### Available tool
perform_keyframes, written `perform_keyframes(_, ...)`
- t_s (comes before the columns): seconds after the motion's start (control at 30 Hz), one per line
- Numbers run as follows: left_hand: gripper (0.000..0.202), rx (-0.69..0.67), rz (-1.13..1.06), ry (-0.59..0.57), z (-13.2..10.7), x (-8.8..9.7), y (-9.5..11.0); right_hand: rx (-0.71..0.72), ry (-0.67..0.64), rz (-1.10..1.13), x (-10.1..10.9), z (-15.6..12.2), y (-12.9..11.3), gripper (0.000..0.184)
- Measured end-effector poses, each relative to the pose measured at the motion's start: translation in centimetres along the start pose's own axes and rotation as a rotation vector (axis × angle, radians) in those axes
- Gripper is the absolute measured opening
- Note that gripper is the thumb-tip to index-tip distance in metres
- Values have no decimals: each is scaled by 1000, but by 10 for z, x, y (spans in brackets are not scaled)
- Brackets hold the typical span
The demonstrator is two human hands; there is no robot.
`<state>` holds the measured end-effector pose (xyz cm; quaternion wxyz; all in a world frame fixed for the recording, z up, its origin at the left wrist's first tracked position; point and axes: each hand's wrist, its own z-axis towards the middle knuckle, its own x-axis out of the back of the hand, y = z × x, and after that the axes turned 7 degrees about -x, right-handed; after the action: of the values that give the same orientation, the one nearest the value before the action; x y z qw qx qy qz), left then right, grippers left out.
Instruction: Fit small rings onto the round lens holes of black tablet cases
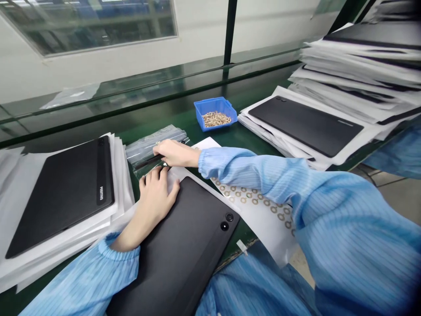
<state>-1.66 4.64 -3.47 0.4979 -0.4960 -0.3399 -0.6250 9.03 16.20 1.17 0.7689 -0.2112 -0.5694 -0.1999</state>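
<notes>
Left hand [158,188]: fingers loosely spread, laid over the far end of a black tablet [187,245].
Right hand [176,152]: fingers curled at the clear plastic bags [144,147]; cannot tell whether it grips anything.
Tablet: back up, slanted at the near edge of the green counter [253,142], camera lenses [226,221] toward the right.
Blue bin [213,104]: beyond the right hand, holding small rings [216,119].
Ring-dotted sheet [263,228]: partly under the right sleeve [230,164].

black panel [184,245]: cut by bottom edge | right hand [176,153]: hold unclear | tall stack [348,61]: cropped right
</notes>
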Motion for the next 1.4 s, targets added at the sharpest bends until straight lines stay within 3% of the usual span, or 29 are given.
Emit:
perform_keyframes(0.1, 48, -6, -1, 2, -1, 0, 0, -62, -12, 232, 35, -26, 5, 17)
perform_keyframes(0.2, 49, -2, -5, 7, -2, 0, 1, -214, -84, 548, 60, -80, 6, 11)
perform_keyframes(0.33, 49, 16, -12, 8, -2, 1, 3, -448, -426, 870, 57, -159, -2, 10)
perform_keyframes(0.47, 51, 21, -12, -4, -2, 2, 3, -619, -411, 950, 40, -197, -18, 7)
perform_keyframes(0.63, 50, 19, -7, -15, -1, 1, 1, -697, -336, 892, 36, -200, -28, 6)
perform_keyframes(1.0, 50, 19, -13, -20, -1, 2, 2, -728, -308, 743, 40, -200, -35, 7)
perform_keyframes(1.4, 46, 10, -20, 1, -1, 4, 2, -571, -296, 627, 40, -195, -36, 12)
